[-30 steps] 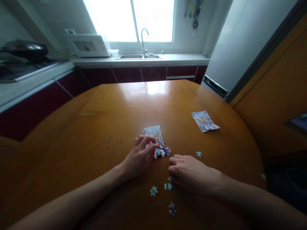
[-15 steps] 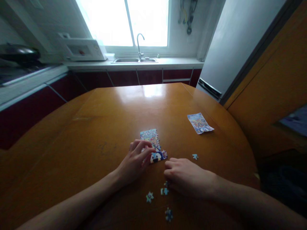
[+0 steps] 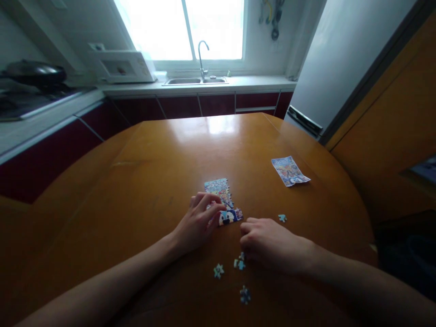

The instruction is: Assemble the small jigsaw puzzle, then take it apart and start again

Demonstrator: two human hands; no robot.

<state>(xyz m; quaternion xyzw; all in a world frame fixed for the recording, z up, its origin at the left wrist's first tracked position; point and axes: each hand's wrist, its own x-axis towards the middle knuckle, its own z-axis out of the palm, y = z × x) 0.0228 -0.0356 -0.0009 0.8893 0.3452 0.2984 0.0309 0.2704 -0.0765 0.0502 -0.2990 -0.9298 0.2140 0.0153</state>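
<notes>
A partly joined jigsaw puzzle (image 3: 220, 187) lies flat on the table, with a blue and white cartoon face along its near edge. My left hand (image 3: 200, 215) rests over the puzzle's left side, fingers apart and bent, covering part of it. Just right of the puzzle's near corner, my right hand (image 3: 265, 238) is closed, its fingertips curled under; whatever they hold is hidden. Two loose puzzle pieces (image 3: 240, 263) lie beside that hand's near side, partly overlapping in view. Closer to me are a greenish piece (image 3: 218, 271) and a darker piece (image 3: 245, 294).
One light-blue piece (image 3: 282, 218) lies beyond my right hand. A creased picture sheet (image 3: 290, 171) is farther right on the wooden table (image 3: 163, 159). Behind the table stand a counter with a sink (image 3: 184, 81), a microwave (image 3: 122, 66) and a fridge (image 3: 340, 59).
The whole view has shifted, so everything appears a little farther right and higher. Both hands stay in about the same places relative to the puzzle and loose pieces.
</notes>
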